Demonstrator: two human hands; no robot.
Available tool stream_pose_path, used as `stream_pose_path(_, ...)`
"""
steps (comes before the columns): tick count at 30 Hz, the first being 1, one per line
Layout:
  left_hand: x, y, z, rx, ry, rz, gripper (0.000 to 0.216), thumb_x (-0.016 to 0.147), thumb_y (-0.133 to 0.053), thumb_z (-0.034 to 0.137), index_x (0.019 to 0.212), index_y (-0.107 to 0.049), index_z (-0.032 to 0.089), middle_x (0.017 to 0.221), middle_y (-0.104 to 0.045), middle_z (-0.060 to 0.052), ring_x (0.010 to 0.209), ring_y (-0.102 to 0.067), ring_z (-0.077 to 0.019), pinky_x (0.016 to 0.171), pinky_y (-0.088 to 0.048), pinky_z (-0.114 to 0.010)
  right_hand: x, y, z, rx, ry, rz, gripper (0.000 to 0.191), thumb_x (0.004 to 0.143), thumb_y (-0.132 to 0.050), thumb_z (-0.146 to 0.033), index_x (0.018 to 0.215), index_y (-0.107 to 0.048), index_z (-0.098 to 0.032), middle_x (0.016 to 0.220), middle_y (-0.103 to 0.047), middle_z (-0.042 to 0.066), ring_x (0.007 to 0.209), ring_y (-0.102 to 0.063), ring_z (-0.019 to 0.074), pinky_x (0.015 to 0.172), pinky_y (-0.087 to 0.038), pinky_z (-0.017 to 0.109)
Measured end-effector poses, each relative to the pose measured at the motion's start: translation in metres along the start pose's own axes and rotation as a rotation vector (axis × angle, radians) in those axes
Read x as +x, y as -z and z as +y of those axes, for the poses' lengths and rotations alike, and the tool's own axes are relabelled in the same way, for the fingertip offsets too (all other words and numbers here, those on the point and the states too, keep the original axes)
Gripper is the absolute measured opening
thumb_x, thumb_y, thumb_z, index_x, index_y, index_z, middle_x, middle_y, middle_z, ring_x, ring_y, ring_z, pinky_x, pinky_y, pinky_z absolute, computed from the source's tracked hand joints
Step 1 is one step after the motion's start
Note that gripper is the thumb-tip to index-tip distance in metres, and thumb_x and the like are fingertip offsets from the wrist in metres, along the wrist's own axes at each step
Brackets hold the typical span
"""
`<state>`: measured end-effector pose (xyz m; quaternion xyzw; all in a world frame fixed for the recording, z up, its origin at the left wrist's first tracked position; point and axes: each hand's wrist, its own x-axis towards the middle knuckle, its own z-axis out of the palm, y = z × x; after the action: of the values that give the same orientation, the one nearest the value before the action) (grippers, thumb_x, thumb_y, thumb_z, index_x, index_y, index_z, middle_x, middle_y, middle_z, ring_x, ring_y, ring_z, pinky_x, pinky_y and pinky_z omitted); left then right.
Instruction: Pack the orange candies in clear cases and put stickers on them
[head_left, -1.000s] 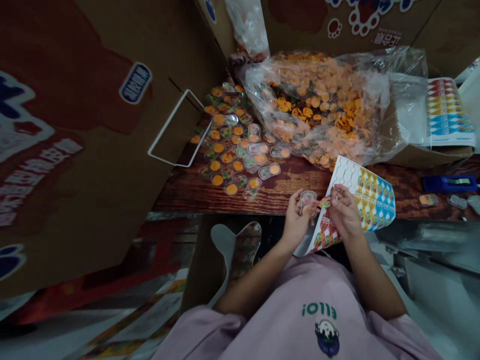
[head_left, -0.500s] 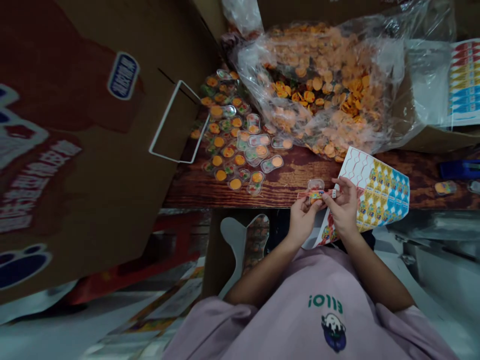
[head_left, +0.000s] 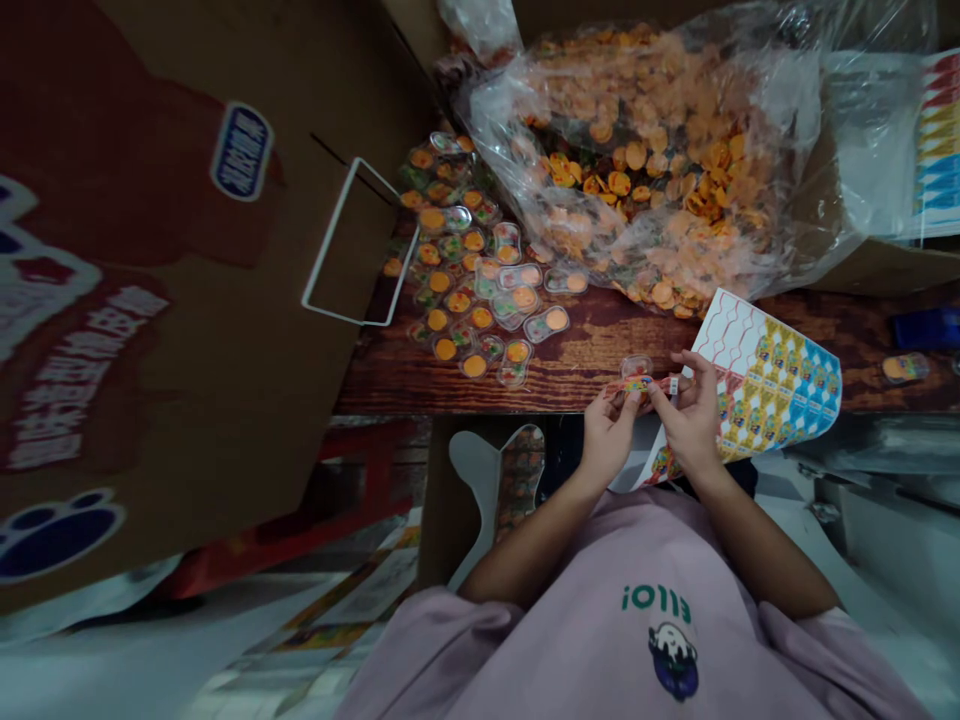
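Over the table's front edge, my left hand (head_left: 609,430) pinches a small clear plastic pack (head_left: 636,366) and the left part of a red sticker label (head_left: 637,384). The thumb and fingers of my right hand (head_left: 691,418) are closed on the label's other end, where a white barcode patch shows. The label lies across the pack, its ends reaching out to both sides. How firmly it sticks cannot be seen. Beneath my right hand, a sticker sheet (head_left: 799,385) with red, yellow and blue labels slants over the edge; its upper left strips are bare white.
Many clear packs with orange discs (head_left: 474,365) lie scattered on the wooden table (head_left: 585,340) at left. Behind stands a big plastic bag (head_left: 547,215) of similar pieces. A cardboard box (head_left: 285,400) rises at left; a blue object (head_left: 926,328) lies at right.
The view has shifted slightly, so the table things appear a little to the right. Both hands keep hold of the pack and label, with only small finger movements.
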<state>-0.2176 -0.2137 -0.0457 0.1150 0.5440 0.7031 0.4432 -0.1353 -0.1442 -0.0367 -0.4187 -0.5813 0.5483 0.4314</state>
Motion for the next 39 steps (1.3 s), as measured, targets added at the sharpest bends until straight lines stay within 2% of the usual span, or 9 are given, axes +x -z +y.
stream_pose_path(5,0.000,0.002,-0.001,0.096,-0.056,0.021,0.042,0.082,-0.081,0.057,0.094,-0.068,0.019,0.094,-0.078,-0.005,0.088,-0.075,-0.0189,0.087,-0.060,-0.032,-0.002,0.000,-0.002,-0.260,0.106,-0.025,0.043,0.089,-0.071,-0.026,0.129,-0.057,-0.028,0.125,-0.061,0.008,0.099,-0.062,0.0215,0.101,-0.053,0.046)
stream_pose_path(10,0.000,0.007,0.007,0.140,-0.071,-0.017,0.039,0.085,-0.080,0.055,0.095,-0.071,0.019,0.096,-0.078,-0.007,0.090,-0.074,-0.0198,0.085,-0.059,-0.032,-0.007,0.001,-0.010,-0.329,0.173,-0.032,0.036,0.091,-0.069,-0.027,0.126,-0.061,-0.028,0.123,-0.062,0.010,0.118,-0.060,0.0286,0.112,-0.047,0.055)
stream_pose_path(14,-0.001,0.008,0.006,0.106,-0.048,0.010,0.046,0.081,-0.081,0.061,0.095,-0.074,0.017,0.096,-0.079,-0.009,0.092,-0.076,-0.0227,0.087,-0.061,-0.036,-0.015,0.002,-0.013,-0.246,0.162,-0.027,0.043,0.092,-0.071,-0.030,0.133,-0.057,-0.031,0.133,-0.057,0.010,0.120,-0.060,0.0276,0.112,-0.048,0.053)
stream_pose_path(19,-0.007,0.008,0.002,0.068,0.009,0.039,0.053,0.073,-0.085,0.066,0.090,-0.074,0.018,0.092,-0.080,-0.009,0.087,-0.077,-0.0232,0.084,-0.064,-0.038,-0.018,0.000,-0.021,-0.102,0.081,-0.015,0.046,0.092,-0.074,-0.030,0.133,-0.055,-0.032,0.132,-0.056,0.007,0.089,-0.063,0.0176,0.094,-0.057,0.041)
stream_pose_path(23,-0.009,0.008,0.005,0.055,0.013,0.046,0.052,0.073,-0.086,0.064,0.092,-0.074,0.018,0.093,-0.080,-0.009,0.088,-0.077,-0.0235,0.086,-0.065,-0.040,-0.015,-0.001,-0.027,-0.015,0.039,-0.026,0.045,0.091,-0.076,-0.031,0.131,-0.055,-0.034,0.130,-0.057,0.006,0.083,-0.063,0.0159,0.084,-0.060,0.037)
stream_pose_path(28,-0.008,0.009,0.011,0.041,0.035,0.028,0.051,0.073,-0.086,0.065,0.091,-0.077,0.018,0.095,-0.081,-0.009,0.086,-0.077,-0.0243,0.083,-0.066,-0.041,-0.016,0.002,-0.027,-0.218,0.144,-0.033,0.043,0.092,-0.073,-0.032,0.132,-0.057,-0.033,0.132,-0.055,0.009,0.091,-0.063,0.0202,0.098,-0.057,0.046)
stream_pose_path(32,-0.011,0.008,0.019,0.119,-0.106,0.079,0.044,0.081,-0.081,0.062,0.094,-0.078,0.019,0.095,-0.081,-0.009,0.088,-0.077,-0.0242,0.086,-0.064,-0.041,-0.016,0.002,-0.025,-0.366,0.222,-0.010,0.038,0.092,-0.071,-0.030,0.128,-0.061,-0.031,0.126,-0.059,0.010,0.116,-0.061,0.0294,0.115,-0.044,0.058)
stream_pose_path(36,-0.017,0.007,0.029,0.251,-0.346,0.041,0.029,0.093,-0.074,0.051,0.098,-0.080,0.023,0.108,-0.078,-0.009,0.108,-0.073,-0.0255,0.102,-0.058,-0.044,-0.007,0.008,-0.019,-0.198,0.180,-0.034,0.037,0.091,-0.071,-0.030,0.127,-0.061,-0.032,0.120,-0.061,0.007,0.095,-0.064,0.0219,0.102,-0.053,0.048)
stream_pose_path(39,-0.019,0.005,0.034,0.199,-0.298,0.028,0.028,0.093,-0.073,0.050,0.104,-0.079,0.025,0.112,-0.076,-0.009,0.105,-0.072,-0.0250,0.086,-0.063,-0.038,0.004,0.020,-0.017,-0.045,0.176,-0.126,0.036,0.092,-0.071,-0.036,0.127,-0.062,-0.031,0.126,-0.060,0.007,0.104,-0.064,0.0219,0.100,-0.054,0.043)
